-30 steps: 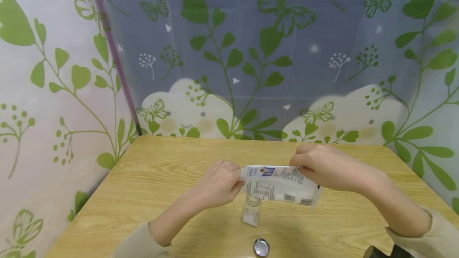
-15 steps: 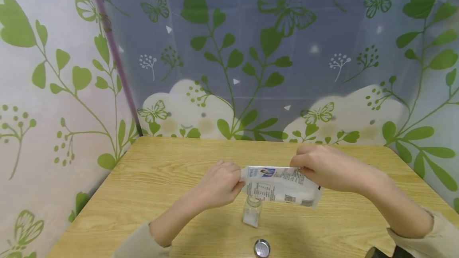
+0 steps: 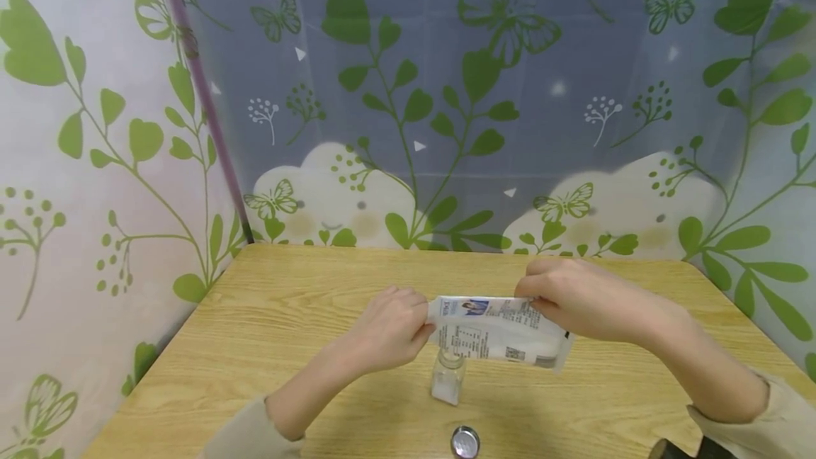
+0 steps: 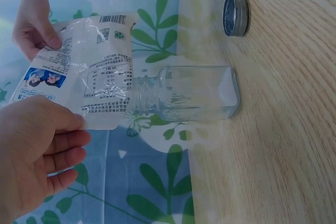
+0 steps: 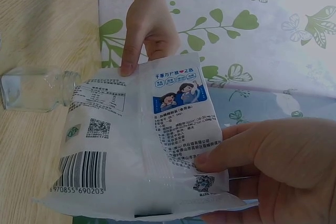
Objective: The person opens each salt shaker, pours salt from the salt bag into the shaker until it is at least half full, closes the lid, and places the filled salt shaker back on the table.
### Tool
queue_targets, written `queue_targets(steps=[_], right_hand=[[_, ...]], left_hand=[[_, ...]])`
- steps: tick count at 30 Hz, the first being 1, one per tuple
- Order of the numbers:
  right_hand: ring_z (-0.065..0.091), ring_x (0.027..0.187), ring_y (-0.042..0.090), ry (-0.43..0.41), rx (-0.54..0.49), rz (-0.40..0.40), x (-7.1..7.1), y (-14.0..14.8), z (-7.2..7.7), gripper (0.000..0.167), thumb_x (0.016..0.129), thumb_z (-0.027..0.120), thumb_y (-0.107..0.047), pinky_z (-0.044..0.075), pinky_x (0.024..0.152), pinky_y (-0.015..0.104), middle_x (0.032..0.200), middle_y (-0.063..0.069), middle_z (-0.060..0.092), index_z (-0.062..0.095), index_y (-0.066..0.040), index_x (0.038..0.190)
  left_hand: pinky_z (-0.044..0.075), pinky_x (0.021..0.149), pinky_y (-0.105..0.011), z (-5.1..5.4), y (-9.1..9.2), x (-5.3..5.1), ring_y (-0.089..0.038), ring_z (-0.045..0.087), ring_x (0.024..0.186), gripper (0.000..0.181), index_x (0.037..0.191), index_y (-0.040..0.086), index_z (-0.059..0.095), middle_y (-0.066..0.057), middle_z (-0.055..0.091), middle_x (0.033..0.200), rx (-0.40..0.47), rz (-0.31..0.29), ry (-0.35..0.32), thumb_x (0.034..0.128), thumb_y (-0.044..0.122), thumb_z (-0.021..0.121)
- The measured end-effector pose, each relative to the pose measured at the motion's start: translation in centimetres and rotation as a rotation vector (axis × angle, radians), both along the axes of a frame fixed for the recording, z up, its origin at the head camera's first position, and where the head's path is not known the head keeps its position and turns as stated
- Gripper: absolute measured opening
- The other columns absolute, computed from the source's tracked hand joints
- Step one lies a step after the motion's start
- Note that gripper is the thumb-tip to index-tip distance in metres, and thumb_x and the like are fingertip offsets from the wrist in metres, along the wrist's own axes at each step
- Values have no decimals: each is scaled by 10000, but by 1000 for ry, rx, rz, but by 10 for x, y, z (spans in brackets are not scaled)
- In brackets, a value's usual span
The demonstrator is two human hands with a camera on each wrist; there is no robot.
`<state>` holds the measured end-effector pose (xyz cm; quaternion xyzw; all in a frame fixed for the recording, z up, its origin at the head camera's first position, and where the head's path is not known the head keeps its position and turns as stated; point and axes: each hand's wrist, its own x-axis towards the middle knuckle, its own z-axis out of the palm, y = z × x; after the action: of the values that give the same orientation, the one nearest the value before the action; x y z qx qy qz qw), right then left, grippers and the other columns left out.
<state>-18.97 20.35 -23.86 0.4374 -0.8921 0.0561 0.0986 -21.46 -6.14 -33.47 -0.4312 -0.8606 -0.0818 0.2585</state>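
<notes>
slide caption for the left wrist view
Left hand and right hand hold a packet by an open glass jar, lid aside.

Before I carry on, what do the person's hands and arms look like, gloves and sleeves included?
The left hand and right hand are ungloved, with no rings in sight. The left sleeve and right sleeve are plain beige, set back from the wrists. A dark object shows beside the right cuff; I can't tell whether it's worn.

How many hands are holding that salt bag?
2. In the head view, the left hand pinches the left end of the salt bag, above the glass jar; the right hand holds its upper edge toward the right. No other hand shows.
</notes>
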Motion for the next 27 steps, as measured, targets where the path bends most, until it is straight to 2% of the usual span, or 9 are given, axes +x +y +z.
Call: queue_targets(steps=[27], right_hand=[[504, 709, 39, -15, 1, -3, 0, 0, 1, 230, 798, 613, 65, 453, 586, 215, 782, -99, 520, 676, -144, 871]], left_hand=[[355, 596, -214, -1, 0, 0, -114, 525, 660, 107, 721, 113, 619, 45, 587, 695, 15, -4, 3, 794, 134, 694]])
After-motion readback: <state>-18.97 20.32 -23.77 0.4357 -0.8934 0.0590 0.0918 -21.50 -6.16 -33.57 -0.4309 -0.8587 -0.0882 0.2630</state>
